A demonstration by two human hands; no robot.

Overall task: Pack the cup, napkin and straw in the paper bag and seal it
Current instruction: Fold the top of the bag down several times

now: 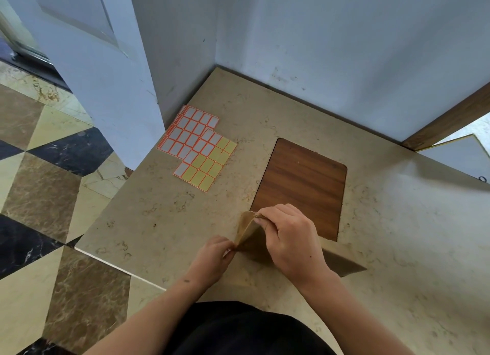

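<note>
A brown paper bag lies on the beige stone counter near its front edge, its body running to the right under my right forearm to a corner. My right hand pinches the bag's upper mouth edge and lifts it. My left hand pinches the lower left corner of the same mouth, so the opening is pulled slightly apart. No cup, napkin or straw is visible.
Sheets of red-bordered sticker labels, some white and some yellow, lie at the counter's back left. A dark wooden inset panel sits just behind the bag. Walls close the counter at the back; the floor drops off at the left.
</note>
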